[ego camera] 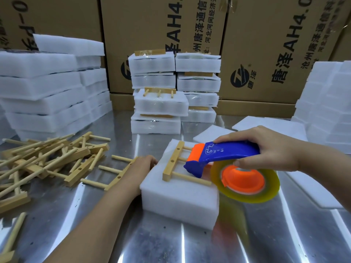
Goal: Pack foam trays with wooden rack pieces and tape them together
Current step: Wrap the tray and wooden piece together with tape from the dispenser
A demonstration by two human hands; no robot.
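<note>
Left hand (141,166): fingers curled on left edge of foam tray (180,198) | Right hand (266,149): grasping tape dispenser (224,154), nose over rack pegs | Wooden rack piece (175,162): flat on tray top | Tray: on bench (95,215), near loose rack pile (53,158)

Bright, even light falls from overhead. The metal table (171,243) throws it back in long white streaks of glare. Shadows are soft and short, with a faint one under the foam block (180,202). The white foam stacks (38,88) on the left look nearly washed out. The yellow roll on the tape dispenser (224,154) is smeared by motion blur. The wide lens bends the edges — the cardboard boxes (266,54) lean and the corners soften.
</note>
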